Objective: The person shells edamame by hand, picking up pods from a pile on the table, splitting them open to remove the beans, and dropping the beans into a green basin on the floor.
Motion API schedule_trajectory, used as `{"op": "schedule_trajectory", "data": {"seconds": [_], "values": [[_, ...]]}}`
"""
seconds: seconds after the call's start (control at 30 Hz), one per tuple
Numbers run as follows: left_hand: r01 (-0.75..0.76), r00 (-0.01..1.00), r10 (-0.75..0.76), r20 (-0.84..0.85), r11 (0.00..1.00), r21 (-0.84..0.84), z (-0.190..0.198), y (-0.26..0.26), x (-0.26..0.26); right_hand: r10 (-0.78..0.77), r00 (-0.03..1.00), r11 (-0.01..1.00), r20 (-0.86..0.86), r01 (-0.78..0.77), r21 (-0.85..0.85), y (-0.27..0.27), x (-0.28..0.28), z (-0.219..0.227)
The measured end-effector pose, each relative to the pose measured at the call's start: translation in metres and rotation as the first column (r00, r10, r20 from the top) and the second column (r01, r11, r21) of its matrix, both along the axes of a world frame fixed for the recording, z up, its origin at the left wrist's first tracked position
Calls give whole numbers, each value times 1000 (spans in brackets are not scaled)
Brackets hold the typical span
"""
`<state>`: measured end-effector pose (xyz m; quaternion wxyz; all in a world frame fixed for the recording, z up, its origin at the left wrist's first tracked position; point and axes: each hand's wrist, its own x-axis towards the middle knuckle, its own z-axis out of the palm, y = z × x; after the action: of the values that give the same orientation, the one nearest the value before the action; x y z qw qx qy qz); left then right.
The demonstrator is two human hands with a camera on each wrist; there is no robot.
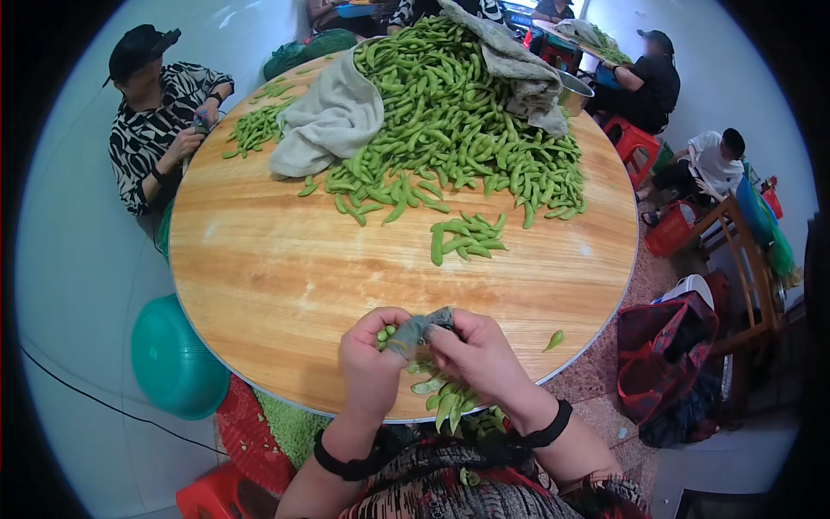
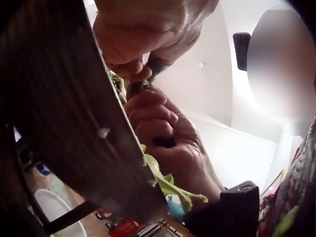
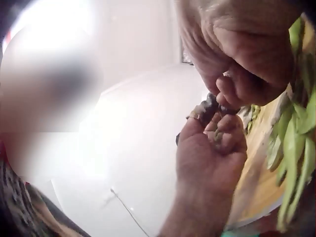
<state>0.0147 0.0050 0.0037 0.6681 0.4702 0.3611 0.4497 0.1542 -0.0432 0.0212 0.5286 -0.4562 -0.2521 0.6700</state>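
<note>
My two hands meet over the near edge of the round wooden table [image 1: 259, 259]. Green shelled beans [image 1: 385, 336] lie in the curled fingers of my left hand [image 1: 370, 363], seen also in the right wrist view. Grey-green cloth [image 1: 411, 336] wraps its thumb and stretches toward the other hand. Thumb and fingers of my right hand [image 1: 480, 350] pinch the cloth's far end; I cannot tell whether a pod is between them. Below, opened and whole pods [image 1: 448, 402] rest at the table edge. In the left wrist view my right hand [image 2: 165, 128] shows curled fingers.
A large heap of green pods [image 1: 450, 112] covers the table's far side, with pale cloth [image 1: 333, 121] on it. A small group of pods [image 1: 467, 238] lies mid-table. One pod [image 1: 555, 340] is at right. A person [image 1: 160, 117] sits at left above a teal basin [image 1: 177, 359].
</note>
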Motion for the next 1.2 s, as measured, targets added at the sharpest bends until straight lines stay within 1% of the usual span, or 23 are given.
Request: {"op": "schedule_trajectory", "data": {"seconds": [0.03, 0.07, 0.1, 0.13, 0.17, 0.2, 0.23, 0.3, 0.53, 0.6, 0.63, 0.7, 0.77, 0.83, 0.9, 0.97, 1.0, 1.03, 1.07, 1.1, 1.13, 1.17, 1.2], "values": [[3, 1000, -3, 5, 1000, 0, 2, 2, 2, -68, 899, 986, 433, -5, 166, 3, 1, 2], [14, 991, -2, 136, 996, -91, 4, 3, 4, -191, 620, 948, 761, -84, 306, 6, 1, 4], [36, 964, 13, 264, 983, -180, 5, 3, 5, -190, 617, 948, 764, -86, 305, 9, 3, 6], [35, 963, 15, 268, 983, -179, 3, 3, 5, -171, 564, 951, 808, -121, 286, 12, 6, 9], [-70, 997, 67, 35, 994, 82, 0, 3, 5, -155, 505, 951, 849, -156, 266, 14, 7, 12], [-108, 968, 180, -177, 930, 352, -2, 3, 4, -154, 502, 950, 851, -161, 267, 15, 8, 13], [-113, 967, 184, -174, 930, 350, -1, 4, 2, -123, 536, 957, 835, -160, 244, 14, 9, 13], [-8, 915, 312, -255, 646, 763, 3, 6, -4, -86, 570, 963, 817, -163, 215, 13, 9, 13], [37, 954, 168, -249, 758, 652, 7, 2, -5, -105, 614, 933, 783, -212, 291, 8, 6, 12], [26, 936, 134, -324, 895, 446, 9, -1, -6, -105, 628, 931, 772, -210, 297, 6, 4, 16], [25, 937, 134, -323, 895, 444, 6, -1, -7, -119, 597, 921, 794, -231, 312, 6, 3, 19], [66, 964, 7, -265, 962, 265, -4, -1, -9, -135, 563, 912, 816, -251, 324, 6, 4, 19], [60, 969, 23, -245, 943, 327, -12, 1, -9, -200, 463, 860, 864, -339, 381, 6, 5, 14], [51, 974, 41, -224, 919, 391, -15, 2, -9, -205, 430, 865, 879, -341, 369, 7, 5, 10], [61, 983, -21, -180, 974, 219, -14, 2, -8, -214, 394, 867, 894, -345, 359, 8, 7, 8], [36, 992, -21, -122, 991, 127, -6, 3, -8, -40, 699, 954, 714, -186, 236, 9, 12, 7], [16, 998, -14, -69, 999, 32, -3, 4, -8, -39, 697, 955, 716, -184, 232, 9, 20, 11], [19, 998, -17, -66, 999, 28, -1, 7, -9, 190, 683, 905, 705, -400, 143, 10, 32, 19], [-36, 998, 39, 56, 998, -45, 0, 13, -12, 411, 617, 798, 671, -599, 63, 14, 42, 27], [-83, 980, 104, 172, 989, -124, 1, 15, -13, 169, 411, 845, 896, -529, 84, 22, 47, 33], [-83, 979, 104, 174, 988, -127, 2, 14, -13, -19, 224, 940, 974, -328, 94, 34, 56, 24], [-38, 980, 65, 187, 988, -146, 2, 13, -13, -148, -109, 976, 983, -179, 127, 48, 68, 17], [6, 979, 27, 202, 987, -162, 3, 13, -13, -151, -112, 975, 982, -178, 129, 55, 76, 11]]}}
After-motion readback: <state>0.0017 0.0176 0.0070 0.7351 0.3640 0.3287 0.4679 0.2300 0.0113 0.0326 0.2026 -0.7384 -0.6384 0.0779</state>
